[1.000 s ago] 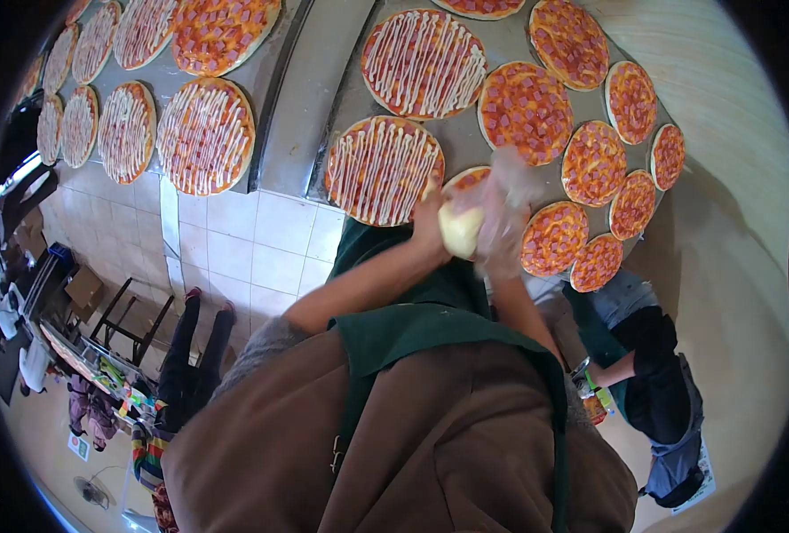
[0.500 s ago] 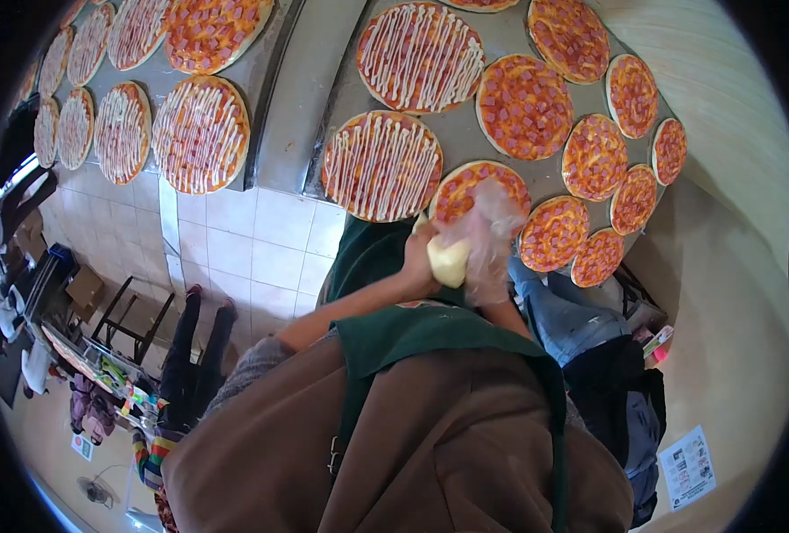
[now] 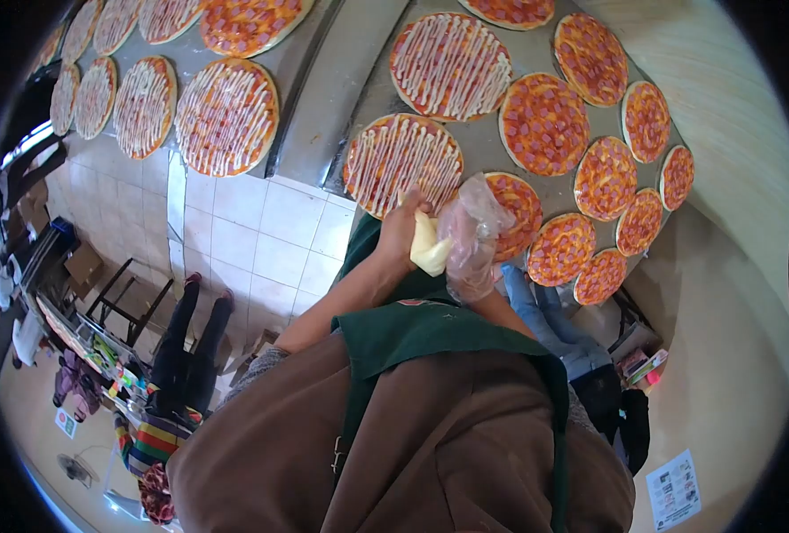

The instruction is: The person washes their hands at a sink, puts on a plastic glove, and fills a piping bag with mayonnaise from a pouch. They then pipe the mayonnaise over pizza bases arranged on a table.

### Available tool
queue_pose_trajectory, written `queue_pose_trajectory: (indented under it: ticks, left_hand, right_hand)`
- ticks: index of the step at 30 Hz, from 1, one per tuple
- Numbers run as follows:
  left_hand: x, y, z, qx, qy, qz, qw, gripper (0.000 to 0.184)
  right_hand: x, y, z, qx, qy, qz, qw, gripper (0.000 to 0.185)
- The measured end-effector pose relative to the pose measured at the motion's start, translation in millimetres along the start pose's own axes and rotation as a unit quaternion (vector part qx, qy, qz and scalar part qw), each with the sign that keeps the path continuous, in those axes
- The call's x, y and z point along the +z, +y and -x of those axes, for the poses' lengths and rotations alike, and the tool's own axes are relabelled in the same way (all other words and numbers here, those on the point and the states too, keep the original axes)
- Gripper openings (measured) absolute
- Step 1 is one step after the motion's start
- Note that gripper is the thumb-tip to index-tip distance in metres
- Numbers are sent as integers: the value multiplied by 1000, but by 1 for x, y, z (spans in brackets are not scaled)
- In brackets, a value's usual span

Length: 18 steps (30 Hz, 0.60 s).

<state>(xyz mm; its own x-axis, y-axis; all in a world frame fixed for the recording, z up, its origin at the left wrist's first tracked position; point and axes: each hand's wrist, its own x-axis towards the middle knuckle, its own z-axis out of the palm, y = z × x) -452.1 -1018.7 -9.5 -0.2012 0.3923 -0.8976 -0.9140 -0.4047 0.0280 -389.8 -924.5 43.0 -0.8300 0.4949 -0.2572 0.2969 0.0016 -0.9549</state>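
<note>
My bare left hand is closed around a small bag of pale cream-coloured sauce, which bulges out below the fingers. Against its right side is my right hand in a loose clear plastic glove, fingers curled at the bag; the wrinkled plastic partly hides their grip. Both hands are over the near edge of the tray. Just beyond my left hand lies a pizza striped with pale sauce. Behind the glove, a pizza with diced pink topping and no stripes is partly covered.
Several unstriped pizzas fill the right side of the metal tray. Another tray at left bears striped pizzas. A metal ledge runs between them. People stand nearby, one in blue jeans at right, another in dark trousers at left.
The view has shifted, so the trays appear further right. My gloved hand has turned and its fingers now curl in. The bag, still in my left hand, has tilted.
</note>
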Motion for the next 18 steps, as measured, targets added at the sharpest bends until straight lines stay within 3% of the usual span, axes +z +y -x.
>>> queue_pose_trajectory:
  ticks: [1,4,7,9,10,13,14,15,16,18]
  left_hand:
    - [-3,12,1,19,-28,42,999,32]
    - [20,47,17,91,80,-1,993,34]
    - [26,73,6,106,67,15,992,33]
    - [24,84,-1,126,61,22,990,31]
    - [24,85,-1,130,76,17,988,31]
    - [15,81,12,118,99,17,988,30]
    - [5,77,21,109,108,0,988,29]
    - [-9,73,28,101,117,-18,988,29]
    - [-37,67,24,84,63,-13,994,30]
    - [-44,59,31,81,50,28,995,29]
  right_hand:
    - [5,3,-5,-20,-11,39,999,35]
    - [23,-10,-37,-74,-32,122,989,21]
    - [45,-35,-71,-91,-16,68,993,18]
    - [55,-46,-84,-4,-34,-51,998,19]
    - [57,-39,-81,-101,-29,55,993,25]
    - [59,-15,-65,-220,-52,203,953,32]
    - [57,-26,-62,-292,-85,339,890,39]
    - [58,-28,-55,-262,-104,298,912,37]
    - [61,-26,-47,-231,-121,256,931,35]
    - [64,-24,-34,-73,-141,136,978,29]
